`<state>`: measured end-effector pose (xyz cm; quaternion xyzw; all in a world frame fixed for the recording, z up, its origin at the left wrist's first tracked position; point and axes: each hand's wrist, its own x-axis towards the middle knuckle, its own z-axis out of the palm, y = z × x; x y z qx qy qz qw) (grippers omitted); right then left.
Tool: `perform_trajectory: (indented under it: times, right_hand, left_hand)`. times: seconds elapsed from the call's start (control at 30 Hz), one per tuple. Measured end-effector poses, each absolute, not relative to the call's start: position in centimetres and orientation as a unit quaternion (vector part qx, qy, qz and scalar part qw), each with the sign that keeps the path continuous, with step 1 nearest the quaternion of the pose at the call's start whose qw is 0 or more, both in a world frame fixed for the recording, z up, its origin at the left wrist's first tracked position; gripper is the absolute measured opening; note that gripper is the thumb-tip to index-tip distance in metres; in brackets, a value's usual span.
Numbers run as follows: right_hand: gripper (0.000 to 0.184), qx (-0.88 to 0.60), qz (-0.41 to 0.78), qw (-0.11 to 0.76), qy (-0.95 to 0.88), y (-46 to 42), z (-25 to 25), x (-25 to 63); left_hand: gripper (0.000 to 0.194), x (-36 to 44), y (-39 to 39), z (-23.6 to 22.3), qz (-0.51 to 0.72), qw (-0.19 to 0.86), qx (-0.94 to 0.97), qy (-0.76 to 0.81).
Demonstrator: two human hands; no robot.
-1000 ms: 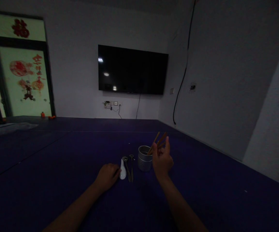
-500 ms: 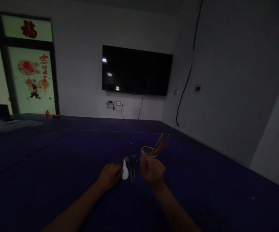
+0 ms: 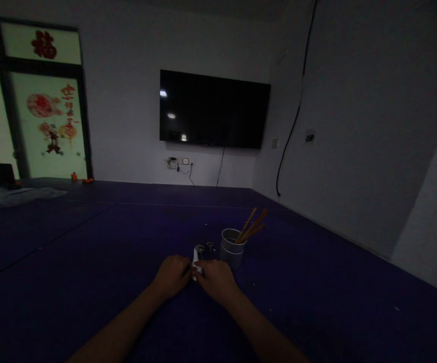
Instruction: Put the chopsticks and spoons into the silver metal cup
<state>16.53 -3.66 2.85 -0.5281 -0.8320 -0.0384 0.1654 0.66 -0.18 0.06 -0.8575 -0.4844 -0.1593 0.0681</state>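
A white soup spoon (image 3: 195,256) lies on the purple surface, its bowl partly covered by my fingers. My left hand (image 3: 172,275) rests at its left side, fingers curled, with the fingertips against the spoon. From the right, my right hand (image 3: 217,280) reaches over the bowl, thumb and fingers closed on it. Just beyond lie two metal utensils, one with a larger round end (image 3: 200,248) and one with a smaller end (image 3: 210,245); my right hand hides their other parts. Close behind that hand stands a grey metal cup (image 3: 231,254) holding several wooden chopsticks (image 3: 255,228).
The purple surface (image 3: 108,242) runs back to the wall, with small white specks on it. A television (image 3: 214,111) hangs there, and a black cable (image 3: 297,108) dangles at right. Plastic sheeting (image 3: 21,196) and small orange items (image 3: 87,180) lie far left.
My right hand has moved left and down from in front of the cup onto the white soup spoon. The cup is now in fuller view. My left hand has stayed in place.
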Motion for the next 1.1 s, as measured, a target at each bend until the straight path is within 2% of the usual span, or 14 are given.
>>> perform_trajectory:
  times: [0.13, 0.47, 1.1]
  right_hand:
    - [0.029, -0.559, -0.022, 0.149, -0.816, -3.4, 2.4, 16.6]
    - [0.041, -0.586, -0.017, 0.179, -0.79, -3.0, 1.7, 16.6]
    - [0.041, -0.592, -0.005, 0.143, -0.793, -3.0, 1.8, 16.0]
  left_hand:
    - [0.031, 0.7, -0.2, 0.2, -0.169, 0.065, -0.854, -0.488]
    - [0.027, 0.9, -0.5, 0.4, -0.156, 0.07, -0.855, -0.49]
    - [0.025, 1.1, -0.4, 0.6, -0.137, 0.059, -0.861, -0.487]
